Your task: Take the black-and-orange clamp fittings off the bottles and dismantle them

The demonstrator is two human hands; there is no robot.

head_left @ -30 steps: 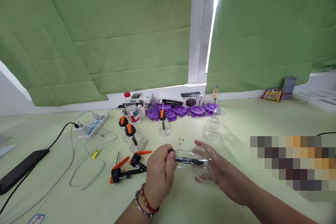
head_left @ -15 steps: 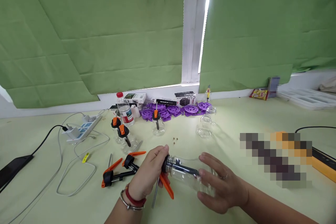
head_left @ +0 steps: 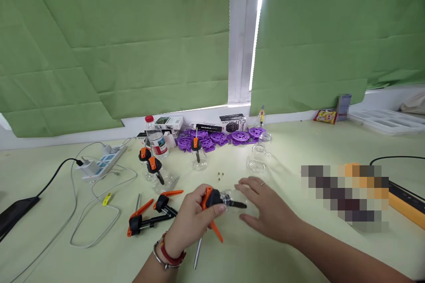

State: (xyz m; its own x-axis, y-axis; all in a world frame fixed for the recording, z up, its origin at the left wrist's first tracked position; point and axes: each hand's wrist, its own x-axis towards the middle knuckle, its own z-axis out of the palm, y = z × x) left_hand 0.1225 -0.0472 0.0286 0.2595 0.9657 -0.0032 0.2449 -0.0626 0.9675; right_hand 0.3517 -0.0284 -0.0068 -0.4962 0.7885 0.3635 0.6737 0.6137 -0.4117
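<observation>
Just in front of three tiny brownish pieces (head_left: 219, 176), grips a black-and-orange plastic lever cap (head_left: 213, 197) in the left hand (head_left: 191, 216), curves the open right hand (head_left: 267, 208) about its clear, rounded jar (head_left: 237, 195), contact unclear, and could drop the jar through too loose a hold.

"CUP HOLDER" on the carton (head_left: 236, 126), illegible white print on the black box (head_left: 208, 128).

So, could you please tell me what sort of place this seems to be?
It looks like a work table, perhaps in a small workshop: clear jars stand near loose black-and-orange tops, with purple parts farther back.
</observation>
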